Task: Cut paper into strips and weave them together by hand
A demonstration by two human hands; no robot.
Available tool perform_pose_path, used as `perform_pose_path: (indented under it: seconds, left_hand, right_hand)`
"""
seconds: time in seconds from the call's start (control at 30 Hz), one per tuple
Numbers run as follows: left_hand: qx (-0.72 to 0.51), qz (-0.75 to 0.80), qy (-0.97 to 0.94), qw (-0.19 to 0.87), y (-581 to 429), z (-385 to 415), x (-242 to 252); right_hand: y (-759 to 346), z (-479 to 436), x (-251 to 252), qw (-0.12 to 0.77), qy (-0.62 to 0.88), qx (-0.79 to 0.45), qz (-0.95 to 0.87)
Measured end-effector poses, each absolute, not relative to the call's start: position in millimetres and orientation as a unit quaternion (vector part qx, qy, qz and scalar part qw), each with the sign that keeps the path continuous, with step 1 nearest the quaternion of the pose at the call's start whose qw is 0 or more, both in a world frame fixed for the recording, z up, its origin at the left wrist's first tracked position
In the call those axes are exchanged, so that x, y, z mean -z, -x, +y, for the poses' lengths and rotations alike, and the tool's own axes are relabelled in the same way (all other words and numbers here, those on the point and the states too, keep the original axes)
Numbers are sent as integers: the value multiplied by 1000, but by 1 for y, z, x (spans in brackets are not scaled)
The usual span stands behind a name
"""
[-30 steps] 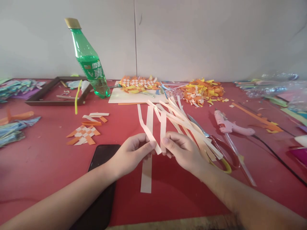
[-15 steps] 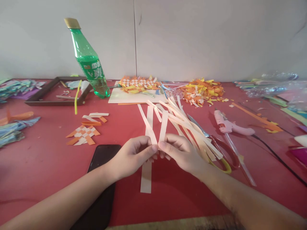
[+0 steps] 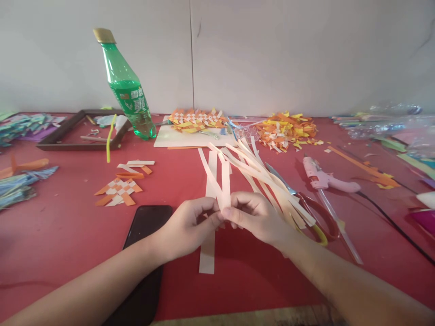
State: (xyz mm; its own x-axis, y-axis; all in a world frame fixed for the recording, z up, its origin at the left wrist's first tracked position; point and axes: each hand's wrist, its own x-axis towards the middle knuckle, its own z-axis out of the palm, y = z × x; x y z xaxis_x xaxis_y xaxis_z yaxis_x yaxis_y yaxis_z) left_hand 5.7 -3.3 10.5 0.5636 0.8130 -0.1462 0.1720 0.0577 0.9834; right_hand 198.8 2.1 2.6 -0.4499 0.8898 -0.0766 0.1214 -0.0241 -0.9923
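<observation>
Between my two hands is a pale paper strip (image 3: 225, 183), bent at the bottom so its two ends rise in a narrow V. My left hand (image 3: 190, 224) pinches the bend from the left between thumb and fingers. From the right, my right hand (image 3: 254, 219) pinches the same bend, its thumb on the front. Beneath them another pale strip (image 3: 207, 253) lies flat on the red table, partly covered by my left fingers. A bundle of loose pale strips (image 3: 268, 176) lies just beyond my right hand, over scissors (image 3: 307, 206) with red and yellow handles.
A dark phone (image 3: 146, 235) lies under my left forearm. Left of it is a woven orange-and-white paper piece (image 3: 118, 191). Farther back stand a green bottle (image 3: 129, 95) and a dark frame (image 3: 73, 147). A pink glue gun (image 3: 326, 179) with its cord lies to the right.
The strip's right arm has swung left, so its two arms now meet in a tighter V. My right thumb has shifted slightly left, and both hands sit a little lower.
</observation>
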Motion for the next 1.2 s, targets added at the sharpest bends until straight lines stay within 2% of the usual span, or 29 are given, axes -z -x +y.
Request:
perform_pose_path:
  seconds: [0.17,0.33,0.6,0.73,0.87,1.07,1.2]
  left_hand:
    - [-247,383,-624,635,-2,-5,-16]
    - [-241,399,-667,582,-4,-4,-12]
    - [-175,372,-766,494,-5,-8,-5]
    - [-154,369,-819,412,-4,-11,-7]
    - [-159,362,-830,394,-4,-10,-9]
    - [-167,336,-835,402,-4,-10,-11]
    - [-242,352,-836,343,-3,-9,-7]
  right_hand:
    - [-199,2,0,318,419,-602,-600]
    - [-200,2,6,309,400,-637,-582]
    - [-201,8,9,390,338,-672,-531]
    - [-201,14,-9,443,295,-735,-421]
    - [-207,25,-32,444,302,-759,-368]
    - [-225,52,-60,482,353,-696,-397]
    - [-242,72,-68,421,452,-597,-513]
